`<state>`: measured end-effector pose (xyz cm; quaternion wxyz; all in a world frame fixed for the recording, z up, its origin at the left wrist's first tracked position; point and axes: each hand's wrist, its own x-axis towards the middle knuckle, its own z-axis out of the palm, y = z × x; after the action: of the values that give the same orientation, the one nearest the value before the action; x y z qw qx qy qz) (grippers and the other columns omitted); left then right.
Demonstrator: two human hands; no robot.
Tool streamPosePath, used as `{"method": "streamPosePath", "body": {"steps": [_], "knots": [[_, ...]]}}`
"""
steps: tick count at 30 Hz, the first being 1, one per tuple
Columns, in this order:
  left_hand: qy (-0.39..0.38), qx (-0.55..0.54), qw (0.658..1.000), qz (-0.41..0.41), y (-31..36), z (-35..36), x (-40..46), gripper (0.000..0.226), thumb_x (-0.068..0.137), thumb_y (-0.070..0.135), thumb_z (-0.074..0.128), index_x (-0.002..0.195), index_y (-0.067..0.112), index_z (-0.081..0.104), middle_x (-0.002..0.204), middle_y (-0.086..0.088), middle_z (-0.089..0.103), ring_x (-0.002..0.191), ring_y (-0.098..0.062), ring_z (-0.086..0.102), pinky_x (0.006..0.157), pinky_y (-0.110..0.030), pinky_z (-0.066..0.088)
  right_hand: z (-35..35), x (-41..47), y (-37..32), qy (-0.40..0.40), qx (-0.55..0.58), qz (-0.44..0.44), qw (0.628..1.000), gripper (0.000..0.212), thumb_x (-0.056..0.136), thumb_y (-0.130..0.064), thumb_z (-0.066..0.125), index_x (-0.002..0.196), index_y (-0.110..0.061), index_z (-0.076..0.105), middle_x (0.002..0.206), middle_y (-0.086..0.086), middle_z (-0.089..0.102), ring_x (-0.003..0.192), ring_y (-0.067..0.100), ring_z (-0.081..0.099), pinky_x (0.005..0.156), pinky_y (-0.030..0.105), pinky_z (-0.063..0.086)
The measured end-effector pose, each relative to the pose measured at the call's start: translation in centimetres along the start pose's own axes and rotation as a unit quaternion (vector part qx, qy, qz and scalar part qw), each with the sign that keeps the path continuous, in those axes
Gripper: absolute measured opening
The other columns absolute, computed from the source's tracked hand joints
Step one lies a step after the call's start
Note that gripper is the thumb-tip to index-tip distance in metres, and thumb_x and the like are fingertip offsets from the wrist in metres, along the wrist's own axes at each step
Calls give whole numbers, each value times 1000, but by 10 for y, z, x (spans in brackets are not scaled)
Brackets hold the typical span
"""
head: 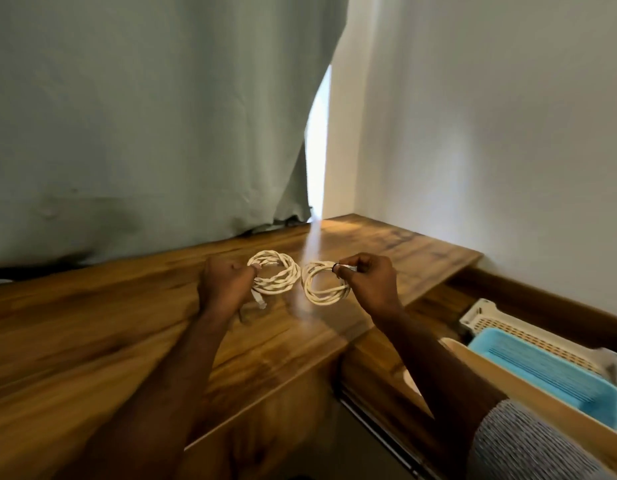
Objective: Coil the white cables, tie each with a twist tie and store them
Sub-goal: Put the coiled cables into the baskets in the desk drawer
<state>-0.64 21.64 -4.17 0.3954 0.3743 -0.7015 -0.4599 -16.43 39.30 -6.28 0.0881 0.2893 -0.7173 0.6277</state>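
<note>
A grey-green fabric curtain (144, 116) hangs across the left and middle of the view, its hem meeting the back edge of a glossy brown wood-grain desk (92, 323) that fills the lower left. Above the desk, the person's left hand (224, 285) has its fingers curled round one side of a thick white coil of twisted cable (276, 273), gripping it; a clear plug (259, 301) at the end of that cable hangs down just below the hand. Just to the right, nearly touching the first coil, is a thinner white coil of smooth cable (322, 284), held up on edge above the desk by the right hand (367, 280). The thumb and fingertips of that hand pinch the top of the thinner coil at a dark band (334, 268) wrapped round its strands; whether it is a twist tie is too small to tell. Both forearms reach in from the bottom of the view, and a grey knitted sleeve (528, 445) shows on the right arm. Behind, a narrow bright gap separates the curtain from a plain white wall (490, 133). At lower right, beyond the desk edge, a light blue plastic basket (542, 372) sits nested against a cream perforated plastic basket (528, 336), with a pale wooden board (528, 403) in front of them.
</note>
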Motion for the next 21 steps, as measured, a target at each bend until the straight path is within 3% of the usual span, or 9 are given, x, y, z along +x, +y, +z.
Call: {"method": "streamPosePath", "body": {"steps": [7, 11, 14, 17, 21], "knots": [[-138, -12, 990, 23, 32, 117, -73, 22, 83, 25, 76, 69, 8, 73, 52, -5, 66, 39, -16, 59, 34, -15, 33, -128, -6, 47, 71, -66, 40, 994, 6, 77, -24, 84, 81, -20, 80, 71, -7, 75, 66, 8, 71, 63, 32, 59], [-215, -22, 976, 16, 48, 175, -113, 24, 79, 26, 79, 70, 5, 73, 56, -11, 69, 41, -21, 59, 39, -21, 38, -198, -11, 66, 117, -84, 70, 987, 7, 77, -22, 84, 82, -19, 80, 69, -5, 73, 62, 8, 69, 54, 22, 51], [-284, -1, 958, 30, 54, 213, -144, 27, 78, 24, 81, 65, 3, 69, 51, -8, 64, 41, -19, 57, 42, -21, 39, -245, -18, 84, 144, -106, 87, 980, 7, 78, -19, 84, 83, -18, 80, 72, -3, 74, 65, 10, 71, 58, 21, 52], [-357, 42, 932, 51, 56, 245, -173, 24, 77, 21, 83, 69, 1, 74, 60, -9, 69, 48, -19, 60, 49, -26, 45, -285, -28, 105, 170, -119, 114, 972, 7, 79, -16, 83, 85, -14, 80, 75, 0, 75, 63, 5, 71, 54, 17, 50], [-443, 109, 886, 82, 47, 267, -197, 19, 82, 16, 79, 78, -2, 74, 57, -4, 65, 44, -10, 56, 33, -14, 31, -308, -42, 133, 188, -108, 158, 963, 7, 81, -13, 82, 86, -10, 78, 79, 4, 76, 65, 9, 74, 56, 23, 55]]}}
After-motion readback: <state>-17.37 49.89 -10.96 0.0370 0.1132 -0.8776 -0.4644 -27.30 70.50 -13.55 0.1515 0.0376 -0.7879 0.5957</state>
